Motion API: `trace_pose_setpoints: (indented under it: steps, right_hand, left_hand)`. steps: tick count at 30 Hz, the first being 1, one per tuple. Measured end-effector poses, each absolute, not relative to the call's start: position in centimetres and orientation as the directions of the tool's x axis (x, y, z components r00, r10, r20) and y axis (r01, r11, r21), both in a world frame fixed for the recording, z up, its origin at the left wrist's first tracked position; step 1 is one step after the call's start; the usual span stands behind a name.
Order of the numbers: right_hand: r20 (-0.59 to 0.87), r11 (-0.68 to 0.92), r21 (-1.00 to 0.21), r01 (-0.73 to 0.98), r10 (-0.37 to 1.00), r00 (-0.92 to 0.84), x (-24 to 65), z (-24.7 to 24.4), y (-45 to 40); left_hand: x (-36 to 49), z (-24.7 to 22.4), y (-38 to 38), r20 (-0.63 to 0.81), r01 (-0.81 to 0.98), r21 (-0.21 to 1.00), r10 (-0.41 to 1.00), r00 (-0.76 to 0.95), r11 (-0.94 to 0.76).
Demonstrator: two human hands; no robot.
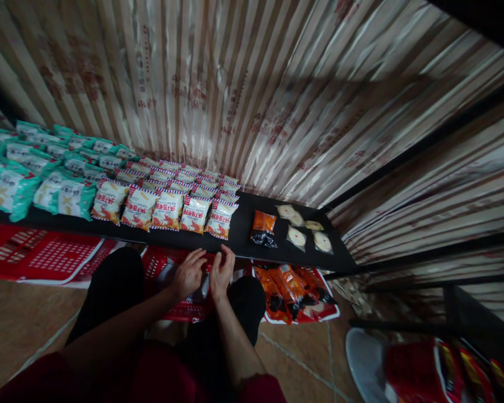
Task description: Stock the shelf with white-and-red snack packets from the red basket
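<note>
My left hand [189, 274] hovers over a red basket [151, 262], just below the front edge of a black shelf [241, 224]. Its fingers are loosely bent and apart, with nothing visible in them. Beside it, my right hand [222, 271] is at the shelf edge, fingers half curled and open, and no object shows in it. Nearest to both hands is the front row of white snack bags with red print and striped ends, such as the rightmost snack bag [221, 218]. To their right lies an orange and black snack packet [263, 226].
Teal snack bags [73, 198] stand in rows on the left. Several round, pale items in clear wrap, including one wrapped disc [296, 238], lie at right. Below are a second red basket [37, 252] and orange packets [292, 285]. A striped curtain [218, 84] hangs behind.
</note>
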State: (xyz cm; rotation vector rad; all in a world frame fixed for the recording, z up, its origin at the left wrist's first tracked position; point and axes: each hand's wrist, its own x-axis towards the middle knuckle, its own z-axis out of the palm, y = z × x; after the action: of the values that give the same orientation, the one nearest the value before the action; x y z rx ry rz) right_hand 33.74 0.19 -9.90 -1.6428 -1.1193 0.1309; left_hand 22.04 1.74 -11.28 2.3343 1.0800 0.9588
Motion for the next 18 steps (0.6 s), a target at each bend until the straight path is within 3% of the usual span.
trace_pose_setpoints:
  steps: [3, 6, 9, 13, 18]
  right_hand:
    - [0.426, 0.057, -0.798, 0.6, 0.757, 0.496, 32.5, -11.0, -1.1]
    - [0.346, -0.025, -0.799, 0.601, 0.798, 0.493, 31.6, -12.7, -1.9]
    - [0.122, -0.247, -0.779, 0.576, 0.842, 0.526, 31.3, -14.4, -2.0]
    - [-0.245, -0.563, -0.636, 0.529, 0.797, 0.553, 31.3, -16.2, -1.5]
    - [-0.385, -0.669, -0.513, 0.538, 0.74, 0.552, 31.8, -18.2, -1.3]
  left_hand:
    - [21.8, -11.5, 1.2, 0.357, 0.531, 0.598, 0.793, 0.494, -0.6]
    - [21.5, -11.8, 0.6, 0.223, 0.577, 0.61, 0.817, 0.532, -0.543]
    - [21.2, -12.2, 0.1, -0.006, 0.641, 0.622, 0.817, 0.577, -0.449]
    - [21.3, -13.2, -0.3, -0.305, 0.734, 0.617, 0.773, 0.556, -0.285]
    - [21.8, -15.4, -0.7, -0.448, 0.774, 0.611, 0.731, 0.514, -0.169]
